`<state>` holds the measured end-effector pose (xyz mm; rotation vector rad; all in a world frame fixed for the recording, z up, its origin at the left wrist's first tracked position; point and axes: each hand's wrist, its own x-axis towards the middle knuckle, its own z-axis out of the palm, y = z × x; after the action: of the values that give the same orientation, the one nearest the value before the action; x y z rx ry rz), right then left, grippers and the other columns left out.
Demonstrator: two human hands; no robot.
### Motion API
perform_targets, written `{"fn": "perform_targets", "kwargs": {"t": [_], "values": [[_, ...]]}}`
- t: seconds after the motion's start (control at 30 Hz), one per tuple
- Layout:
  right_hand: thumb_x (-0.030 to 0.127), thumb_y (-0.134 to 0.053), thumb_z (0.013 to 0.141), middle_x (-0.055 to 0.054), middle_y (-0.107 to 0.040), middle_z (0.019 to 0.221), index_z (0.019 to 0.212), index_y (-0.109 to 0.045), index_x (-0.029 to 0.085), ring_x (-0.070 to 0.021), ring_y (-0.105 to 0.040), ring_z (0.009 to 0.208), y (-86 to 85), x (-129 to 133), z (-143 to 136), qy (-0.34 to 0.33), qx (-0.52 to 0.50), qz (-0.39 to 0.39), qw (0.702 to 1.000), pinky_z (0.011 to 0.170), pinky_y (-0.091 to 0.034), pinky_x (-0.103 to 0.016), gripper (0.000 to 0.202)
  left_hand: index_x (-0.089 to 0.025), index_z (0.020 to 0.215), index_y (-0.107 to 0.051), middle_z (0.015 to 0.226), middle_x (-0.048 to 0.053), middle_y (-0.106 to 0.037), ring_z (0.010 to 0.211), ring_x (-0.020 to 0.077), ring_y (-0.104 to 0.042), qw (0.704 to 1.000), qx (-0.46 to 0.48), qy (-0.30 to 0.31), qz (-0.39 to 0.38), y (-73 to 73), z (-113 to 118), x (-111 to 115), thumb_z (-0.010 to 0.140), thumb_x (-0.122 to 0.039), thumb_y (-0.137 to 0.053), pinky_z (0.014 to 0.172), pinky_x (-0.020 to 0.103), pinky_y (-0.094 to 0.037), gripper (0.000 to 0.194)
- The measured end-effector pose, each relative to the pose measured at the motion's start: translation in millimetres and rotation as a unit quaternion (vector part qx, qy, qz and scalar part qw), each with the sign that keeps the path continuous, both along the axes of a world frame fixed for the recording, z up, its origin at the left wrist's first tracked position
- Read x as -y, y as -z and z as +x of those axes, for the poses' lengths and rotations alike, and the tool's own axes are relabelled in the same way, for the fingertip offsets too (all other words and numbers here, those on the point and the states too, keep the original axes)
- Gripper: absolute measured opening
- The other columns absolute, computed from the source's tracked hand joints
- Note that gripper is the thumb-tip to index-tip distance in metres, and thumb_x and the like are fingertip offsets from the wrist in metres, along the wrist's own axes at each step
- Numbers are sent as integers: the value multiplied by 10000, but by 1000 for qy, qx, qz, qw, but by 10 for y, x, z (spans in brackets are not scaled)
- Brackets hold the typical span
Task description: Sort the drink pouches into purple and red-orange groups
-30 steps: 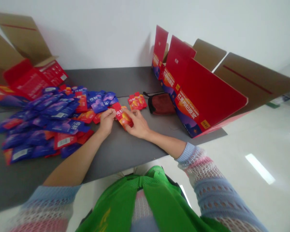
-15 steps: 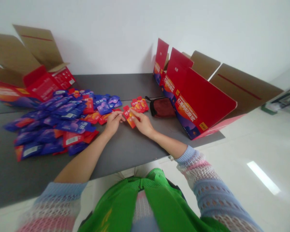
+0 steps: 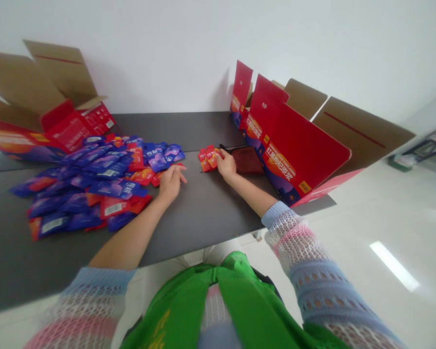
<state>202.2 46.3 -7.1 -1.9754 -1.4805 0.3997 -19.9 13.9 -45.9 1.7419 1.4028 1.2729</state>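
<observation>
My right hand (image 3: 226, 165) has its fingers closed on the edge of a red-orange sachet, at a small group of red sachets (image 3: 208, 158) on the grey table. Left of it, my left hand (image 3: 170, 183) hovers at the right edge of a large pile, with its fingers apart and nothing seen in them. Purple-blue sachets (image 3: 112, 188) make up most of that pile. Red sachets (image 3: 115, 207) are mixed in, some of them partly under my left hand. Beside my right hand lies a dark red-brown pouch (image 3: 247, 161) with a black edge.
Red printed cartons (image 3: 290, 150) with raised flaps stand in a row along the table's right side. Another carton (image 3: 67, 127) with raised flaps sits at the back left, behind the pile. A white wall rises behind the grey table (image 3: 199, 213).
My right hand has moved right with the red sachet, from beside my left hand to the small group of red sachets. My left hand has barely shifted.
</observation>
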Motion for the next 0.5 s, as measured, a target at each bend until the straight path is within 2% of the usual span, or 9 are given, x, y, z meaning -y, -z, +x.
{"fn": "perform_targets", "kwargs": {"t": [0.1, 0.17, 0.27, 0.33, 0.4, 0.5], "values": [[353, -432, 979, -77, -673, 1324, 1472, -519, 267, -253, -654, 1162, -81, -98, -53, 25, -26, -3, 999, 939, -500, -351, 508, -172, 927, -700, 612, 24, -654, 622, 190, -616, 997, -73, 22, 22, -56, 4, 51, 964, -424, -359, 665, 304, -454, 426], [325, -430, 968, -89, -706, 1252, 1429, -562, 285, -282, -648, 1143, -129, -130, -90, 36, 10, 1, 999, 952, -477, -405, 481, -175, 927, -710, 617, 24, -664, 633, 197, -624, 992, -118, 31, 32, -96, 21, 92, 961, -408, -363, 678, 311, -446, 419], [318, -460, 944, -158, -716, 1148, 1281, -652, 177, -343, -603, 1147, -123, -166, -135, 81, 84, 8, 993, 986, -413, -505, 413, -181, 942, -721, 626, 26, -677, 639, 207, -631, 985, -169, 33, 25, -137, 50, 136, 953, -375, -371, 672, 318, -433, 400], [327, -500, 922, -225, -672, 1179, 1202, -649, 76, -371, -557, 1172, -66, -191, -151, 118, 121, 15, 985, 1006, -371, -538, 405, -185, 935, -724, 654, 38, -686, 681, 221, -642, 980, -196, 19, 34, -157, 57, 150, 940, -335, -385, 685, 328, -432, 371], [314, -536, 899, -279, -608, 1238, 1162, -631, 15, -379, -514, 1194, 4, -209, -152, 134, 152, 23, 979, 1013, -352, -526, 409, -192, 868, -722, 711, 67, -693, 768, 245, -647, 971, -231, 6, 67, -182, 47, 155, 907, -308, -438, 718, 344, -436, 310], [271, -585, 858, -291, -548, 1274, 1151, -608, -8, -370, -483, 1196, 65, -205, -144, 120, 184, 51, 974, 1012, -347, -492, 405, -202, 720, -686, 763, 112, -667, 902, 299, -621, 953, -276, -27, 119, -241, 13, 168, 841, -311, -544, 782, 384, -436, 216]]}}
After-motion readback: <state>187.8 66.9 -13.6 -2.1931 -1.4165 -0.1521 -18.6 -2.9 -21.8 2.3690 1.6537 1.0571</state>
